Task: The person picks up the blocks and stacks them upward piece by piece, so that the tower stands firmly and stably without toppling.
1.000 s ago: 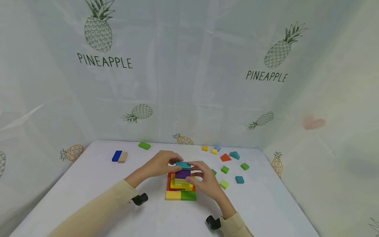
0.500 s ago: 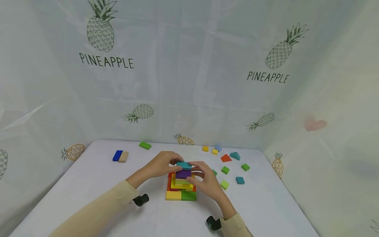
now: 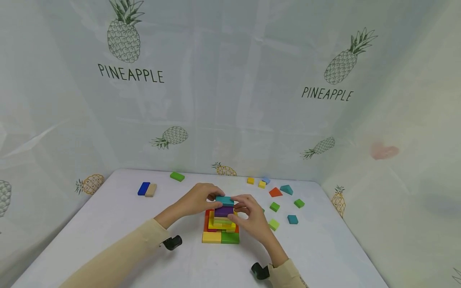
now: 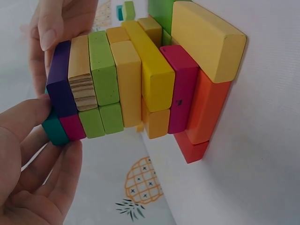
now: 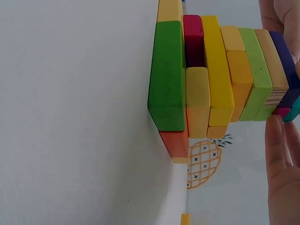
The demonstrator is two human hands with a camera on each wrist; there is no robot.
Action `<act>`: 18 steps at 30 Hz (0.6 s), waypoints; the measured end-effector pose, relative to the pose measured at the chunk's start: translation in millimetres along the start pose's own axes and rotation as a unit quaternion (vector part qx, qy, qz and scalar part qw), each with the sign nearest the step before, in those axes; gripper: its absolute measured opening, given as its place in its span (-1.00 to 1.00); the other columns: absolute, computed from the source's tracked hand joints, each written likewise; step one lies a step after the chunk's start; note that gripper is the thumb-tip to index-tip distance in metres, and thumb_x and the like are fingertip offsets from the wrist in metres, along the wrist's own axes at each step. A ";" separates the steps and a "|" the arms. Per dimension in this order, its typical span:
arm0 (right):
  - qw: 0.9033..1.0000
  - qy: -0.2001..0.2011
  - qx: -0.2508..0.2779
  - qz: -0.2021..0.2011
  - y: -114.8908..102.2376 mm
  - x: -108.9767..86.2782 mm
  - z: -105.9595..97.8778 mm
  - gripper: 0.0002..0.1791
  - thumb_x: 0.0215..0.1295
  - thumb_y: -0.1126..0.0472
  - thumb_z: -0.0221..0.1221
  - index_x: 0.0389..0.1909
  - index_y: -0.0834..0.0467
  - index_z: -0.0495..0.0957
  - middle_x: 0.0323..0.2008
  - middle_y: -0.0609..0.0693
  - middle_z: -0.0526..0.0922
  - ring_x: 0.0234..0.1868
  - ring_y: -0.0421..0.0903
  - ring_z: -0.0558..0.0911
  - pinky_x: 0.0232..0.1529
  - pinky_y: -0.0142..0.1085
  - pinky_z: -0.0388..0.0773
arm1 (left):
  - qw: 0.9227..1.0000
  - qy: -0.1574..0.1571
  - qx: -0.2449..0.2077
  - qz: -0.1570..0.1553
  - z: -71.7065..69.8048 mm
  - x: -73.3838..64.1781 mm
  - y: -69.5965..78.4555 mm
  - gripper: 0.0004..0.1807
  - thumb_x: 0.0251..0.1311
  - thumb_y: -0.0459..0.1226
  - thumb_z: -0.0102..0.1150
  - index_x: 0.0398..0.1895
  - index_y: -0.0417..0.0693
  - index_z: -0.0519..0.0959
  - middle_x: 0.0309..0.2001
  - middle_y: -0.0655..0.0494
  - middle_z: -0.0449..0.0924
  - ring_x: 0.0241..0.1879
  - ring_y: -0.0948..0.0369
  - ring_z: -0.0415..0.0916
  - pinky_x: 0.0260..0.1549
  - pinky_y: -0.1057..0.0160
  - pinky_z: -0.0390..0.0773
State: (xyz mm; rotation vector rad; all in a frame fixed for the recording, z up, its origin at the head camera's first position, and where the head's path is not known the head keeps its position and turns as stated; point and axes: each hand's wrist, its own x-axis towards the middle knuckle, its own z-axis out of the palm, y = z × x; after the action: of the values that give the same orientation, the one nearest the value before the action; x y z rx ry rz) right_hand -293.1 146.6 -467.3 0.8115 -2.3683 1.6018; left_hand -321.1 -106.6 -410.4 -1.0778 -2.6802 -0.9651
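Note:
At the middle of the table stands a layered stack of coloured wooden blocks, with a teal block point(image 3: 225, 201) at its top and a purple block point(image 3: 224, 211) just beneath. My left hand point(image 3: 196, 198) pinches the teal block from the left, thumb at the front and fingers behind. On the right side, my right hand point(image 3: 252, 218) touches the upper layers with fairly straight fingers, its thumb near the purple block's front corner. A magenta block point(image 4: 73, 127) shows beside the purple one in the left wrist view. Yellow and green blocks point(image 5: 166, 77) form the stack's front base.
Several loose green blocks point(image 3: 275, 207), a red triangular block point(image 3: 275, 192) and a teal wedge point(image 3: 286, 189) lie to the right. Blue point(image 3: 143, 188) and tan point(image 3: 151, 190) blocks lie at the back left. A patterned curtain point(image 3: 230, 100) hangs behind the table.
Both hands stay at the top of the stack, with barely any movement. The whole head view has shifted very slightly.

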 end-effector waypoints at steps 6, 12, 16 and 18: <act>1.000 -0.011 0.004 -0.003 2.4 0.2 -0.3 -0.42 0.31 0.19 0.49 0.33 -0.06 0.60 0.29 0.00 0.50 0.13 -0.02 0.68 0.25 -0.04 0.66 | 1.000 -0.001 -0.004 -0.001 1.0 0.1 0.6 -0.72 0.35 -0.19 0.46 0.08 -0.01 0.74 -0.10 0.23 0.74 -0.13 0.31 0.70 -0.04 0.30 0.73; 1.000 -0.020 0.001 0.004 3.9 -0.8 -0.5 -0.39 0.32 0.20 0.49 0.37 -0.09 0.57 0.33 -0.01 0.51 0.11 -0.04 0.69 0.26 -0.03 0.65 | 1.000 -0.003 -0.008 -0.004 2.3 0.5 -2.1 -0.71 0.35 -0.17 0.46 0.09 0.02 0.74 -0.09 0.25 0.73 -0.13 0.34 0.68 -0.03 0.30 0.73; 1.000 -0.023 0.001 0.003 4.9 -1.1 -0.2 -0.38 0.32 0.21 0.49 0.38 -0.09 0.56 0.32 -0.01 0.52 0.11 -0.03 0.69 0.26 0.00 0.65 | 1.000 -0.009 -0.011 -0.012 0.1 -1.7 -4.8 -0.64 0.37 -0.11 0.44 0.16 0.03 0.72 -0.01 0.24 0.74 -0.08 0.31 0.69 -0.01 0.26 0.74; 1.000 -0.023 0.001 0.003 4.8 -1.0 0.0 -0.37 0.31 0.20 0.49 0.38 -0.10 0.56 0.31 -0.01 0.53 0.11 -0.03 0.69 0.25 -0.01 0.65 | 1.000 -0.006 -0.010 -0.015 -3.8 -4.4 -8.8 -0.60 0.38 -0.07 0.42 0.22 0.04 0.70 0.05 0.22 0.74 -0.03 0.29 0.68 0.02 0.24 0.73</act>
State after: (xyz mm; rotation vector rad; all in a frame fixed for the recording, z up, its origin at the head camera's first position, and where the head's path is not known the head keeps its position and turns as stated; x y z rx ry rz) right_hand -294.8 148.2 -471.6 0.8519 -2.4038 1.6046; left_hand -324.1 -116.3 -413.3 -1.0519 -2.7100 -0.9947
